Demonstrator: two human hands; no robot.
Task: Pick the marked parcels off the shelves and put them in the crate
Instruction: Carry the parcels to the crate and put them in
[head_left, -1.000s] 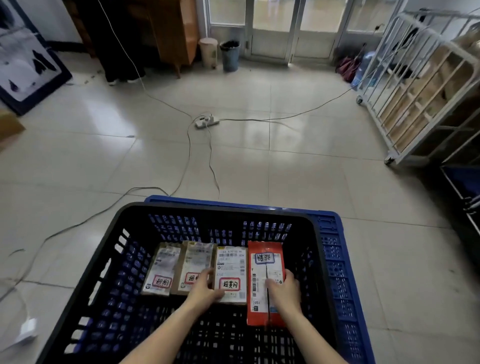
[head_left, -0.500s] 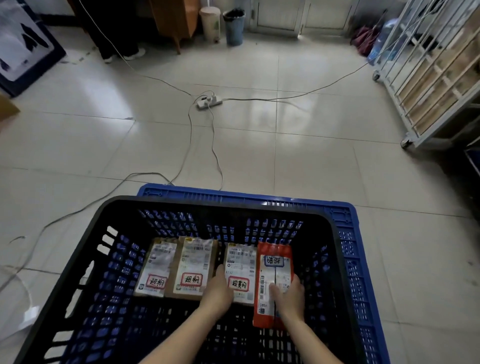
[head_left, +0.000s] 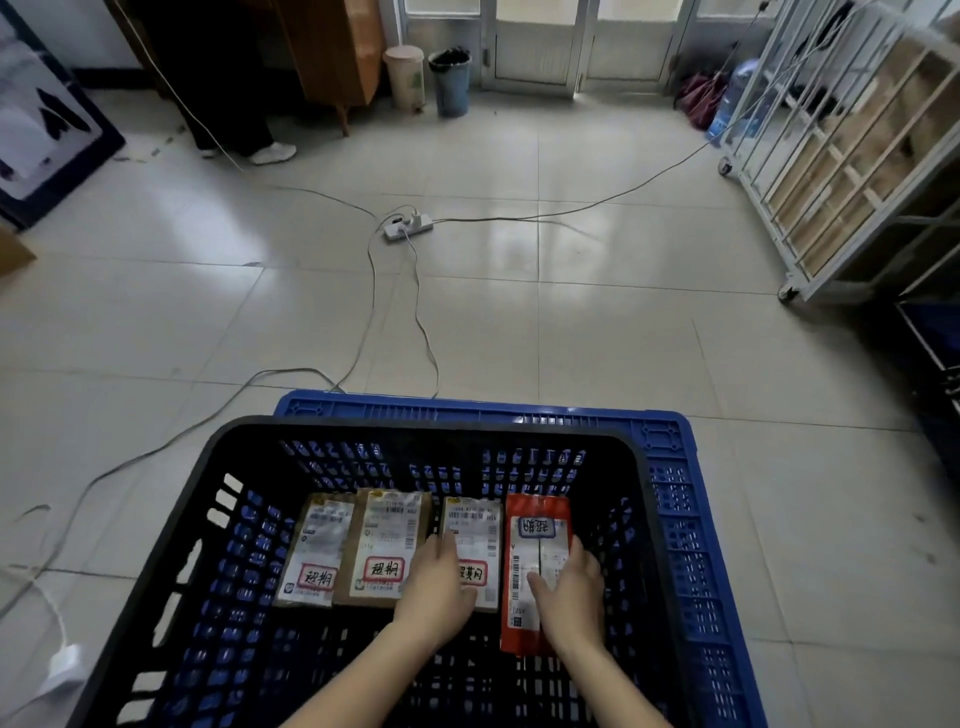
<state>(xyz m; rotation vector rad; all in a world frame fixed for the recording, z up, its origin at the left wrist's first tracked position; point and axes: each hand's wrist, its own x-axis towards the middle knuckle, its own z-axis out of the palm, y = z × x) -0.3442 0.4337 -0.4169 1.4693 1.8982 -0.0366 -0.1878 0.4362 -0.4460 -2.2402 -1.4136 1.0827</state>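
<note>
Here, four marked parcels lie flat in a row on the floor of the black crate (head_left: 415, 428), which sits in a blue crate (head_left: 670, 467). From the left they are a pale parcel (head_left: 319, 551), a brown carton (head_left: 389, 540), a white-labelled parcel (head_left: 475, 535) and a red parcel (head_left: 535, 525), which reaches nearer the wearer than the rest. The left hand (head_left: 436, 587) rests on the white-labelled parcel and the right hand (head_left: 571, 592) on the red one, fingers extended, neither visibly gripping. The step in hand is judged to be placement: settling the red parcel beside its neighbour. The next move calls for lifting both hands clear and turning to the white shelf trolley (head_left: 831, 156), well apart at right. A power strip (head_left: 408, 226) and its cables lie on the tiled floor beyond the crates.
</note>
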